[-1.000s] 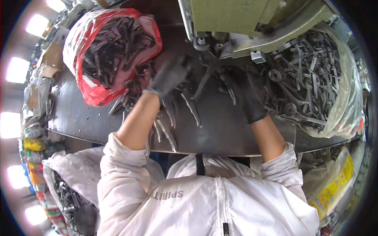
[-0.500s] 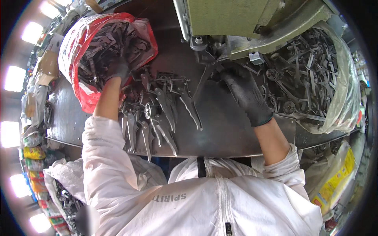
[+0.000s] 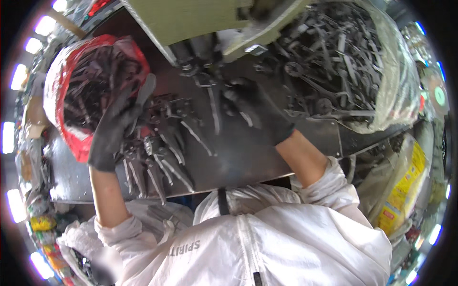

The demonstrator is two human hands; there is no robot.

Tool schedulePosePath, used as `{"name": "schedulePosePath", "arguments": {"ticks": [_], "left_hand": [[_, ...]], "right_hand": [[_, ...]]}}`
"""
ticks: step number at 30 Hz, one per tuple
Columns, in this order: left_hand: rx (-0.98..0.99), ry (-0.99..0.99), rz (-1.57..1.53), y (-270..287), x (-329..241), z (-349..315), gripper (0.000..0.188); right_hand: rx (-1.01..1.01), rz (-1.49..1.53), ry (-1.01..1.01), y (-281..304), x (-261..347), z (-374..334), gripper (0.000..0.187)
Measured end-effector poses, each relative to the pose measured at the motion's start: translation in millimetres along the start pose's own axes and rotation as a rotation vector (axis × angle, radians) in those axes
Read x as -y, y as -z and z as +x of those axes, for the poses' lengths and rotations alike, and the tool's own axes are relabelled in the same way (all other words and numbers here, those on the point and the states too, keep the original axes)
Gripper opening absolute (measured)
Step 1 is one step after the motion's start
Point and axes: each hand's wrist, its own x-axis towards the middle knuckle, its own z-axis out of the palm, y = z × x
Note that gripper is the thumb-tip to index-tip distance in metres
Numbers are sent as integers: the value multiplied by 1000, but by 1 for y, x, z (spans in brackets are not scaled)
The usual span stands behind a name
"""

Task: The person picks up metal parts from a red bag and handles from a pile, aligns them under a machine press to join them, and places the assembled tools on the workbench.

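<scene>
My left hand, in a dark grey glove, is closed round a flat metal part with a rounded end at the near right rim of a red-edged bag of dark metal pieces. My right hand, gloved and blurred, grips locking pliers just below the press head. One long handle hangs down left of its fingers; another shows under them. How the fingers hold the pliers is partly hidden. Between my hands, several locking pliers lie with their handles toward me.
The green press body stands over the far middle of the metal table. At the right, a translucent bag bulges with metal parts. A yellow-printed sack lies below the table's right edge.
My left hand has come out of the red-edged bag with a flat metal part. My right hand still works at the pliers by the press. The whole view has shifted and tilted.
</scene>
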Motion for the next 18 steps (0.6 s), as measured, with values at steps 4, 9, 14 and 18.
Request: {"name": "schedulePosePath", "arguments": {"ticks": [4, 9, 14, 18], "left_hand": [[132, 121, 57, -59, -3, 0, 40], [-51, -535, 318, -122, 83, 28, 31], [94, 83, 108, -112, 84, 39, 26], [231, 54, -96, -148, 40, 27, 27]], "right_hand": [[-131, 131, 9, -29, 3, -2, 19], [-144, -859, 521, -1, 23, -42, 24], [-534, -1224, 817, 134, 89, -92, 34], [-689, -79, 61, 169, 105, -91, 33]]}}
